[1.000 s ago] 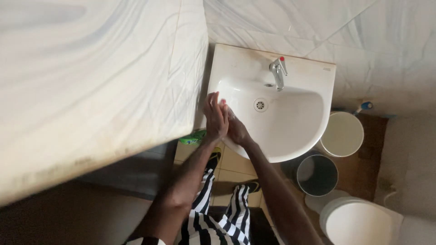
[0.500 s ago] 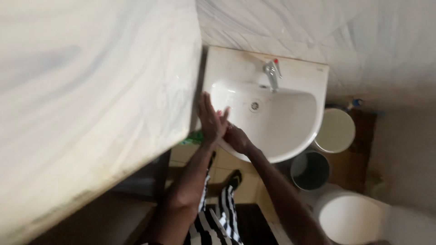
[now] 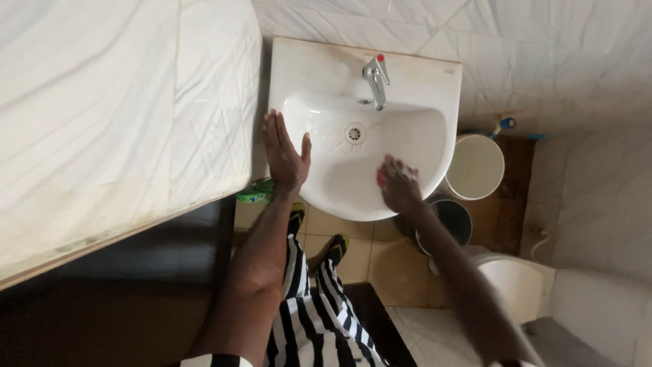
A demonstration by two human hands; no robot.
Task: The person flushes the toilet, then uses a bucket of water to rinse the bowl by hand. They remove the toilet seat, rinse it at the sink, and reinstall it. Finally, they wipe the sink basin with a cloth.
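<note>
A white wall basin (image 3: 305,68) with a chrome tap (image 3: 375,80) and a round drain (image 3: 354,133) fills the upper middle of the head view. My left hand (image 3: 284,152) lies flat and open on the basin's left rim, fingers spread. Inside the bowl near its front right, my right hand (image 3: 398,183) is curled over a small red or pink thing, mostly hidden by the fingers. I cannot tell what that thing is.
A pale marbled wall or counter (image 3: 115,115) crowds the left side. A white bucket (image 3: 475,166) and a grey bin (image 3: 454,219) stand on the floor to the basin's right, with a white toilet (image 3: 577,306) beyond. A green packet (image 3: 256,194) lies below the basin's left edge.
My hands were pressed together over the basin's left front and have come apart. The left went to the rim, the right swung across into the bowl's right side.
</note>
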